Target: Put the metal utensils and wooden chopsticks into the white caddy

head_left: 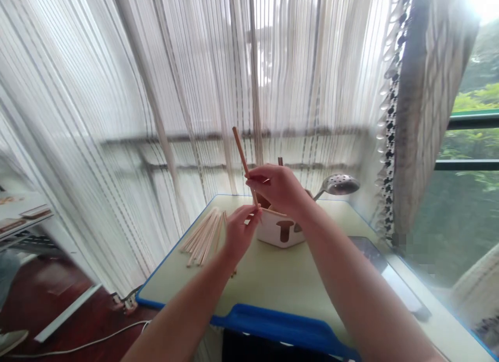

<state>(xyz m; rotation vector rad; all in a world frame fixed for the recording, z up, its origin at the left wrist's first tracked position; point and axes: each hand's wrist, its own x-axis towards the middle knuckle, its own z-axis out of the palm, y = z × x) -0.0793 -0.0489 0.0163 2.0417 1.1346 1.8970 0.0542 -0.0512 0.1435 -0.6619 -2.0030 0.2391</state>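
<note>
A brown wooden chopstick (239, 150), or a pair pressed together, stands tilted with its top leaning left. My right hand (278, 188) pinches it around the middle. Lower down, the fingertips of my left hand (242, 229) pinch its bottom end. Just behind and right of my hands sits a white utensil holder (268, 233) with a brown mark on its front, partly covered by my right forearm. A metal slotted spoon (341, 184) sticks out of it to the right. Left of my left hand, a fanned pile of pale chopsticks (203, 238) lies on the table.
The pale table (268, 279) has a blue rim. A dark flat device (362, 245) and a pale panel (401, 286) lie at its right side. Sheer striped curtains (195, 91) hang behind. At far left are a shelf (25, 221) and a white cable (97, 344).
</note>
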